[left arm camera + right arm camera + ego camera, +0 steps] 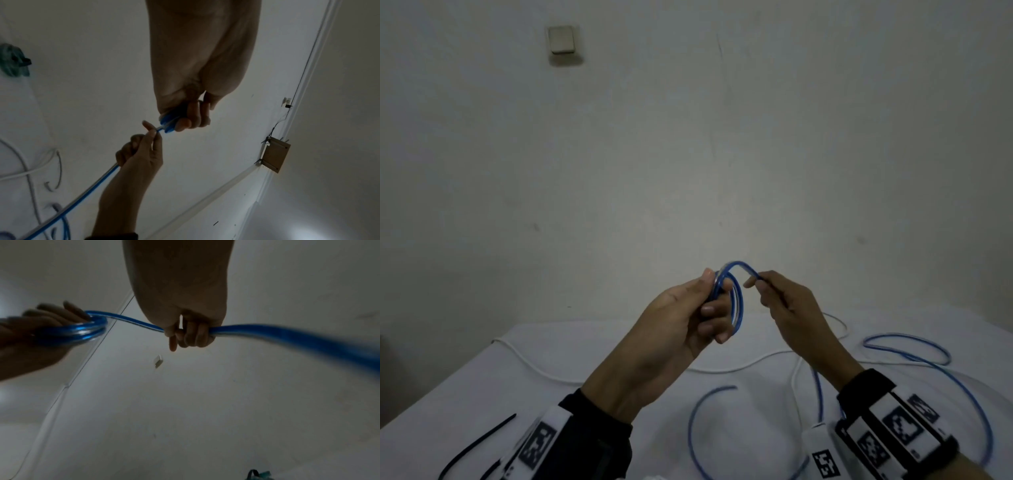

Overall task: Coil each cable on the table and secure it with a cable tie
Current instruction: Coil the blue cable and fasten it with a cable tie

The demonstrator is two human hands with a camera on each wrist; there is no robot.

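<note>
A blue cable is partly wound into a small coil held up above the table. My left hand grips that coil with curled fingers and thumb. My right hand pinches the cable's running length just right of the coil, fingers curled round it. The loose remainder of the blue cable trails down in wide loops over the white table. A white cable lies across the table. Black cable ties lie at the front left.
A plain wall with a switch plate stands behind the table. A green coiled bundle with a black tie lies on the table, seen in the left wrist view. The table's left edge runs diagonally.
</note>
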